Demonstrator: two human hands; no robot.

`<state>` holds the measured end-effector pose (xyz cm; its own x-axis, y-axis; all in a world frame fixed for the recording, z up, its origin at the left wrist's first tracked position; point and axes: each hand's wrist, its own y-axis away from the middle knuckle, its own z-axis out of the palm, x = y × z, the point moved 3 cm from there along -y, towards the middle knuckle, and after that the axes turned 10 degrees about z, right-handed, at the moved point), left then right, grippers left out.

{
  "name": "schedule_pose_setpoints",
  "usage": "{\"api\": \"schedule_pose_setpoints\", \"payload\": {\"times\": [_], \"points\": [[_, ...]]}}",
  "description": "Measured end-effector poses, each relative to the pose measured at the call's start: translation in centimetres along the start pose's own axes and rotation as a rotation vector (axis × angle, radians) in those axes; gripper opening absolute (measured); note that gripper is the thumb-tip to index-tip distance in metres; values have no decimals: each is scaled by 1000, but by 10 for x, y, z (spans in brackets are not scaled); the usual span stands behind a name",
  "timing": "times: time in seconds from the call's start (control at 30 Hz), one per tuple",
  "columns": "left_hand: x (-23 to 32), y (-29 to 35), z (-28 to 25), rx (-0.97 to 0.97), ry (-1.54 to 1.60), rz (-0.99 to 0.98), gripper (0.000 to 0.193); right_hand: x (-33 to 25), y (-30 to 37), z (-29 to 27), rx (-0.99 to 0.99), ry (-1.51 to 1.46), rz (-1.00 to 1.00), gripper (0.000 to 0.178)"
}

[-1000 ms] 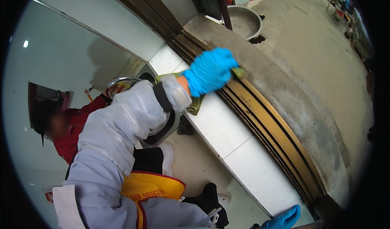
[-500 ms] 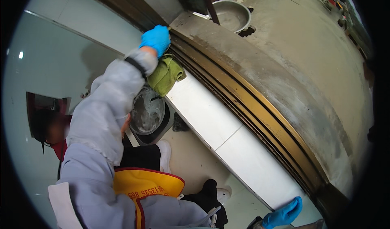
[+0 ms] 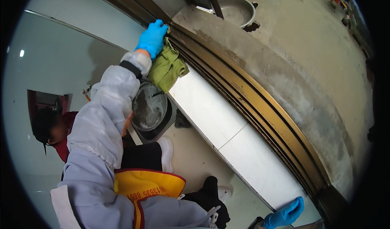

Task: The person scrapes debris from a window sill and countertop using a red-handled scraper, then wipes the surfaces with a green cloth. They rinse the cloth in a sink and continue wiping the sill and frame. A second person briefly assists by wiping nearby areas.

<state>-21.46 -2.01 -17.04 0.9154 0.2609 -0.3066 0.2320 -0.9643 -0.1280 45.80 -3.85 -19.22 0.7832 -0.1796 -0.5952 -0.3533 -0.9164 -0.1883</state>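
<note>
Wearing a blue glove, my left hand is closed on a green cloth at the far end of a brown-gold sliding-window track. Its fingertips press by the track's inner edge, while the rest of the cloth drapes over the white tiled sill. At the sill's near right end lies my right hand, also blue-gloved, its fingers stretched out and holding nothing.
A dark round basin with cloudy liquid stands below the sill. Beside it, a person in red is partly hidden behind my left arm. A metal basin sits on the concrete beyond the track. My yellow apron hangs below.
My left hand has shifted slightly at the track's far end, and the cloth now stretches up to its fingertips. The right hand stays in place. The view has moved a little.
</note>
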Motion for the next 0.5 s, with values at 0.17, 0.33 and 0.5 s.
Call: {"api": "schedule_pose_setpoints", "payload": {"times": [0.17,0.33,0.5], "points": [[-1,-20,0,-155,4,-30,30,31,2,3,-21,-9,-31,21],[38,-16,-22,-59,216,74,21,43,1,5,-83,-23,11,26],[133,1,-63,94,489,377,18,2,1,0,26,13,-41,19]]}}
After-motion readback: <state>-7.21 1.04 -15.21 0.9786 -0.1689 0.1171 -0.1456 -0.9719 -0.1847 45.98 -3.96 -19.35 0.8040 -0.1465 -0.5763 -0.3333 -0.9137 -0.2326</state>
